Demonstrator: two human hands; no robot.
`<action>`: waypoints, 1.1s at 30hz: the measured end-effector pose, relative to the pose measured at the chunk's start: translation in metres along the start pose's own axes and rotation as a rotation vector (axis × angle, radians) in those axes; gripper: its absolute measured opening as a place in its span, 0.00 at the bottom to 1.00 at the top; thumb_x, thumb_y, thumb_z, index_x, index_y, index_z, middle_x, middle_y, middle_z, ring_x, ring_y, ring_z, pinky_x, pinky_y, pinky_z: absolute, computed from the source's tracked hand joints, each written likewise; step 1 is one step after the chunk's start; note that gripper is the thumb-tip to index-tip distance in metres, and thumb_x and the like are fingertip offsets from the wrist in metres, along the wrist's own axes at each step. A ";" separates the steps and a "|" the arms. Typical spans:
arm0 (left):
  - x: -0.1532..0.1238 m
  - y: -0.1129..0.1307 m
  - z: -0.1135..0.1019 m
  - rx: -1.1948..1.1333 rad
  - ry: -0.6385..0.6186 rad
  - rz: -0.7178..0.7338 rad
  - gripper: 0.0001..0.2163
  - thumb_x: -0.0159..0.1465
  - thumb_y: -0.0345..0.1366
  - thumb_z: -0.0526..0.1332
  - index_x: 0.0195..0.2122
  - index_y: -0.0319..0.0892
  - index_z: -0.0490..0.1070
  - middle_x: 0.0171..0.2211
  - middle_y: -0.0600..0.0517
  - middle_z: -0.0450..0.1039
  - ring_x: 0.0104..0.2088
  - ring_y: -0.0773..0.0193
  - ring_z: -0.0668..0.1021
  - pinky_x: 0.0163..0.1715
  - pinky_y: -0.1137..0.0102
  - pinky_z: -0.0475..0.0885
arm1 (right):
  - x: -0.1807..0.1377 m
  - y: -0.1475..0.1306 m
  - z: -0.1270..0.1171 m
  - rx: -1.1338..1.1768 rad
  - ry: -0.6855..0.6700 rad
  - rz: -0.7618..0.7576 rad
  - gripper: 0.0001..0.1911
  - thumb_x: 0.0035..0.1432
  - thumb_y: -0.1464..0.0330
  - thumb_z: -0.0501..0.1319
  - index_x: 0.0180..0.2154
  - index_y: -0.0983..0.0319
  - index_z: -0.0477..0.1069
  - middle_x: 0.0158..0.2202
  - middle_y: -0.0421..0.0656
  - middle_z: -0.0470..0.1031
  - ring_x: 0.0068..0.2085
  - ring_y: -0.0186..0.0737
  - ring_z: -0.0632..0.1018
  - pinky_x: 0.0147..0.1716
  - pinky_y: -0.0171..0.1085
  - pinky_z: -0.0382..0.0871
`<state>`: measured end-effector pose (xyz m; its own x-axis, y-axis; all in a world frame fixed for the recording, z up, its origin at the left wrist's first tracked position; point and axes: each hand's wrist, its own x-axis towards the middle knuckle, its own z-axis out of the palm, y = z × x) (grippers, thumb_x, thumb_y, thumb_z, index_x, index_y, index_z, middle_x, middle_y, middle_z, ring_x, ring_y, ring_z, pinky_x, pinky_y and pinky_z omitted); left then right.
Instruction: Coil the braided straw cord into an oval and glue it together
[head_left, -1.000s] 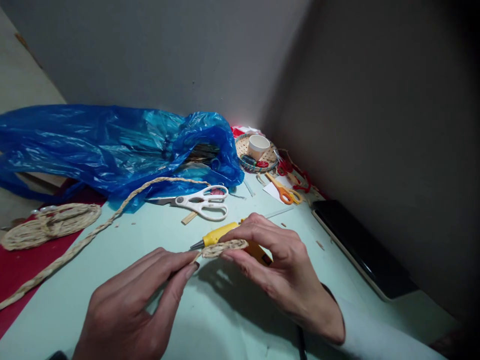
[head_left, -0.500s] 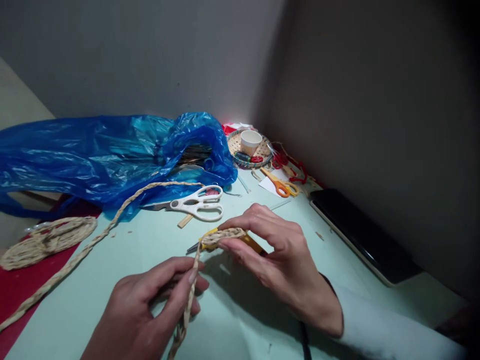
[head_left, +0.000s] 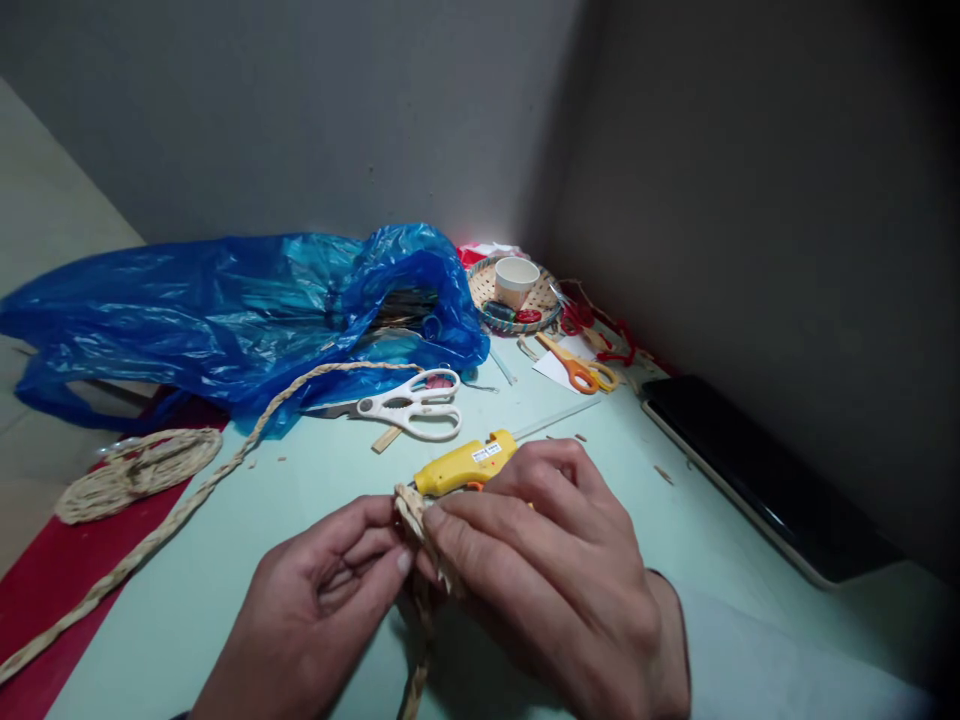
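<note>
Both my hands meet low in the middle of the pale green table [head_left: 225, 590]. My right hand [head_left: 555, 580] pinches a small coil of braided straw [head_left: 412, 508] between thumb and fingers. My left hand [head_left: 315, 610] grips the same braid from the left, its fingers curled. The loose tail of the braid [head_left: 414, 685] hangs down between my hands. A yellow glue gun [head_left: 465, 464] lies on the table just behind my right hand, its nozzle pointing left toward the coil.
White scissors [head_left: 409, 405] lie behind the glue gun. A long straw braid [head_left: 187, 500] runs left, near a coiled straw oval [head_left: 139, 470] on red cloth. A blue plastic bag [head_left: 225, 300], a basket with a cup [head_left: 517, 285], orange scissors [head_left: 577, 370] and a dark tablet [head_left: 765, 480] lie around.
My right hand has turned the straw coil and brought it down toward me and my left hand. My left hand has closed in against it. The glue gun now shows uncovered.
</note>
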<state>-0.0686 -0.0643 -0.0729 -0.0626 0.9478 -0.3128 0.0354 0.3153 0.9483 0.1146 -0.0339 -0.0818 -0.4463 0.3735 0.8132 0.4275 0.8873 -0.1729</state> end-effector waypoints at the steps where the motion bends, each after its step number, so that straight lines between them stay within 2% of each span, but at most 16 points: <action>1: 0.000 0.001 0.000 -0.012 0.008 -0.009 0.12 0.49 0.38 0.74 0.35 0.47 0.79 0.32 0.55 0.85 0.37 0.58 0.86 0.38 0.73 0.81 | -0.001 -0.001 0.001 -0.008 0.026 -0.026 0.14 0.71 0.71 0.53 0.47 0.68 0.77 0.40 0.46 0.84 0.34 0.39 0.75 0.36 0.44 0.66; 5: 0.000 0.001 -0.002 -0.039 -0.016 -0.020 0.12 0.52 0.41 0.73 0.37 0.47 0.80 0.36 0.55 0.86 0.41 0.58 0.85 0.41 0.74 0.80 | -0.002 -0.005 0.003 -0.084 0.024 -0.105 0.12 0.69 0.74 0.56 0.45 0.72 0.77 0.38 0.46 0.84 0.35 0.38 0.76 0.35 0.44 0.68; 9: -0.001 -0.005 -0.007 -0.062 -0.039 -0.001 0.10 0.60 0.42 0.69 0.42 0.48 0.80 0.42 0.54 0.85 0.45 0.58 0.84 0.42 0.75 0.79 | 0.001 -0.006 0.001 -0.116 -0.033 -0.147 0.12 0.67 0.74 0.56 0.41 0.71 0.78 0.34 0.44 0.83 0.34 0.38 0.75 0.36 0.44 0.69; 11: -0.001 -0.007 -0.010 -0.078 -0.047 0.005 0.13 0.62 0.43 0.68 0.46 0.47 0.79 0.44 0.53 0.85 0.45 0.58 0.84 0.40 0.75 0.79 | 0.001 -0.006 0.002 -0.124 -0.056 -0.142 0.11 0.66 0.74 0.58 0.41 0.71 0.78 0.33 0.43 0.82 0.33 0.38 0.74 0.37 0.44 0.69; 15: -0.002 -0.006 -0.011 -0.122 -0.077 -0.024 0.19 0.61 0.48 0.68 0.51 0.47 0.76 0.43 0.52 0.85 0.41 0.60 0.85 0.39 0.76 0.78 | 0.001 -0.007 0.004 -0.130 0.014 -0.154 0.10 0.65 0.76 0.57 0.40 0.72 0.78 0.27 0.42 0.77 0.31 0.38 0.72 0.33 0.44 0.67; 22: 0.000 -0.006 -0.014 -0.120 -0.023 -0.023 0.19 0.58 0.49 0.71 0.48 0.47 0.77 0.41 0.52 0.86 0.45 0.61 0.84 0.41 0.80 0.77 | 0.003 -0.008 0.000 -0.031 -0.165 -0.173 0.14 0.67 0.77 0.54 0.46 0.76 0.76 0.33 0.47 0.80 0.36 0.44 0.74 0.39 0.45 0.69; 25: 0.004 -0.005 -0.018 -0.198 -0.071 0.005 0.18 0.60 0.47 0.71 0.50 0.49 0.76 0.40 0.53 0.86 0.43 0.62 0.85 0.40 0.80 0.78 | 0.004 -0.007 0.000 0.110 -0.260 -0.077 0.16 0.66 0.75 0.56 0.52 0.75 0.72 0.39 0.51 0.81 0.38 0.46 0.74 0.38 0.46 0.72; 28: 0.008 -0.001 -0.020 -0.360 -0.093 0.016 0.12 0.64 0.41 0.68 0.48 0.49 0.76 0.39 0.53 0.86 0.39 0.62 0.86 0.38 0.77 0.80 | 0.007 -0.003 -0.001 0.317 -0.227 0.071 0.16 0.64 0.71 0.61 0.52 0.71 0.70 0.44 0.52 0.80 0.41 0.45 0.77 0.42 0.45 0.74; 31: 0.011 0.002 -0.021 -0.447 -0.091 -0.026 0.09 0.66 0.39 0.66 0.46 0.45 0.75 0.36 0.49 0.86 0.35 0.61 0.86 0.35 0.75 0.81 | 0.008 0.004 -0.001 0.449 -0.123 0.336 0.04 0.65 0.70 0.64 0.39 0.64 0.71 0.40 0.46 0.79 0.40 0.38 0.78 0.41 0.35 0.73; 33: 0.013 0.003 -0.022 -0.444 -0.105 -0.024 0.11 0.66 0.39 0.65 0.47 0.42 0.75 0.37 0.45 0.86 0.34 0.60 0.86 0.35 0.74 0.80 | 0.009 0.008 -0.002 0.460 -0.105 0.480 0.09 0.66 0.71 0.63 0.31 0.61 0.68 0.33 0.41 0.77 0.33 0.34 0.77 0.34 0.31 0.70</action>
<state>-0.0914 -0.0527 -0.0732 0.0443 0.9476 -0.3165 -0.3972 0.3074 0.8647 0.1156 -0.0239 -0.0751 -0.3745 0.7588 0.5329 0.2290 0.6326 -0.7398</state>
